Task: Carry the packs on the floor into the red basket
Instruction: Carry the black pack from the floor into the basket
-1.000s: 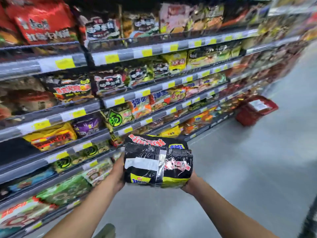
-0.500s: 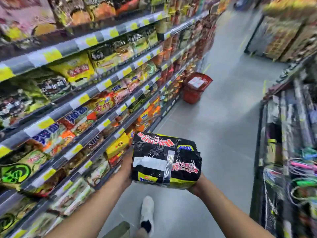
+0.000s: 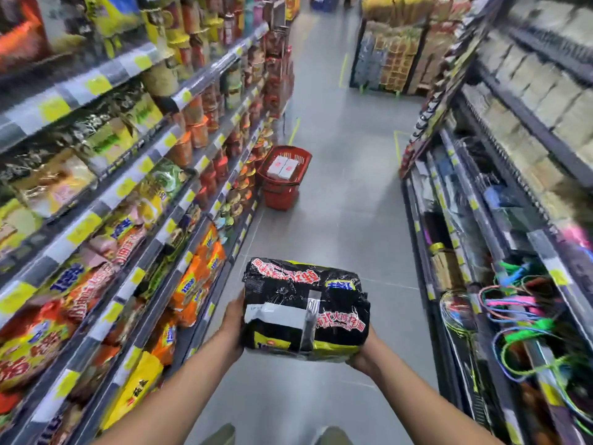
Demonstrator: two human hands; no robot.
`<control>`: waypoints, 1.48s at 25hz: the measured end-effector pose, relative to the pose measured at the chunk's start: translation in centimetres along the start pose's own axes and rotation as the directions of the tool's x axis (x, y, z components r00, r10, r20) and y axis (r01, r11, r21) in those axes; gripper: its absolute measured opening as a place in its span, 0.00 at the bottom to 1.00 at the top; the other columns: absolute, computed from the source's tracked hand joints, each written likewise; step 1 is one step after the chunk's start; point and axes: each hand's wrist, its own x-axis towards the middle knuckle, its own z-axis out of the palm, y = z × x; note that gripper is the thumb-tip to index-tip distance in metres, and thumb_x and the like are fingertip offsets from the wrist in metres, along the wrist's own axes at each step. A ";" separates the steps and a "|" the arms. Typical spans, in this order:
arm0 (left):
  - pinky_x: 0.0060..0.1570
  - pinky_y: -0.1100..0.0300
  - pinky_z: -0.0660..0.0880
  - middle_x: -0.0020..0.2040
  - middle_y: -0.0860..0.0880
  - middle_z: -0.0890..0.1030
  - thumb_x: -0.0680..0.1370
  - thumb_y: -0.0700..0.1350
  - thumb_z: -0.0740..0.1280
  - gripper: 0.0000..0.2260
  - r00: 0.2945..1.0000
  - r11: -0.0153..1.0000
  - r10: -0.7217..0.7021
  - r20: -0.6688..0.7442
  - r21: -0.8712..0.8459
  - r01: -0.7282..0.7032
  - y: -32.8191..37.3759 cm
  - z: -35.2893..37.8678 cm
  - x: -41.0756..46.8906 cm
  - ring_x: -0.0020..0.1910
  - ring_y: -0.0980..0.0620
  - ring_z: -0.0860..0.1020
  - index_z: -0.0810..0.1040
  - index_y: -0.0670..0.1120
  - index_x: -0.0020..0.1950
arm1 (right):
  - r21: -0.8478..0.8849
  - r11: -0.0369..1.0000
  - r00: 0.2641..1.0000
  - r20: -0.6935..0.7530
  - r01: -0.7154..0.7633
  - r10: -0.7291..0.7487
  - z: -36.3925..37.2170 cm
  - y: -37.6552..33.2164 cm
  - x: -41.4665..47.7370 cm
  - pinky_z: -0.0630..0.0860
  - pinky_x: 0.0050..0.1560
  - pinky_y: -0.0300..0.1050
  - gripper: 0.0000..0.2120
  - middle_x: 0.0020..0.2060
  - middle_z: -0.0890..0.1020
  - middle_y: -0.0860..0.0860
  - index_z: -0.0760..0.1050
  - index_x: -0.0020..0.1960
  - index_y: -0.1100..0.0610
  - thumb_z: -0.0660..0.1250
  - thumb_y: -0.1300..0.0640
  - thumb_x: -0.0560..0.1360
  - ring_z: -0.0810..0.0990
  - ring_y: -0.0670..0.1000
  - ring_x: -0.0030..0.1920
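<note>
A black and yellow multipack of noodles [image 3: 305,308] with red lettering is carried in front of me at waist height. My left hand [image 3: 231,326] grips its left side and my right hand [image 3: 364,358] supports its right underside, mostly hidden beneath it. The red basket [image 3: 284,175] stands on the grey floor farther down the aisle, close against the left shelves, with two white packs [image 3: 282,167] lying inside it.
Shelves of noodle packs and cups [image 3: 128,220] line the left side. A rack with skipping ropes and rackets [image 3: 513,316] lines the right. A stacked display [image 3: 391,59] stands at the aisle's far end. Grey floor [image 3: 346,203] runs between me and the basket.
My view has swung from the left shelves to looking straight down the aisle. The basket now sits nearer the centre and closer. Both hands keep the same hold on the pack.
</note>
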 end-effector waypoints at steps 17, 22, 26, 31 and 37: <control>0.32 0.59 0.76 0.41 0.48 0.85 0.86 0.52 0.51 0.18 0.982 0.989 -0.145 -0.124 -0.020 0.144 15.4 21.7 31.6 0.25 0.56 0.81 0.76 0.47 0.46 | 0.000 1.000 0.999 -0.024 0.031 -0.031 -3.0 -29.6 27.9 0.79 0.31 0.37 0.17 0.29 0.84 0.49 0.75 0.42 0.56 0.54 0.54 0.85 0.82 0.46 0.28; 0.25 0.61 0.74 0.22 0.51 0.79 0.86 0.49 0.50 0.19 0.972 0.977 -0.196 -0.128 -0.114 0.181 20.5 24.5 40.2 0.20 0.55 0.78 0.73 0.44 0.42 | -0.011 1.000 0.997 -0.073 -0.011 0.011 -0.3 -35.6 37.4 0.79 0.37 0.42 0.16 0.32 0.84 0.51 0.76 0.42 0.56 0.56 0.54 0.84 0.82 0.49 0.31; 0.17 0.66 0.71 0.26 0.48 0.82 0.83 0.51 0.53 0.24 0.977 0.972 -0.195 -0.086 -0.152 0.180 26.5 26.2 47.8 0.22 0.52 0.80 0.82 0.44 0.37 | -0.014 0.998 0.990 -0.129 -0.062 0.060 3.3 -40.5 45.3 0.79 0.30 0.41 0.15 0.30 0.83 0.52 0.75 0.41 0.57 0.57 0.57 0.84 0.81 0.50 0.28; 0.17 0.63 0.72 0.26 0.46 0.82 0.85 0.56 0.52 0.25 0.951 0.945 -0.296 -0.093 -0.172 0.277 32.9 27.1 57.9 0.21 0.50 0.80 0.80 0.43 0.40 | 0.006 0.995 0.985 -0.143 -0.097 0.097 7.1 -47.2 53.9 0.82 0.32 0.44 0.14 0.35 0.85 0.54 0.77 0.43 0.58 0.57 0.57 0.84 0.83 0.52 0.31; 0.17 0.68 0.68 0.52 0.32 0.83 0.87 0.48 0.48 0.21 0.930 0.958 -0.276 -0.243 -0.149 0.245 37.7 33.0 69.1 0.14 0.60 0.72 0.77 0.40 0.53 | -0.045 0.989 0.985 -0.104 -0.141 0.136 7.9 -56.8 63.5 0.79 0.26 0.42 0.14 0.31 0.84 0.55 0.76 0.44 0.60 0.57 0.59 0.85 0.83 0.52 0.27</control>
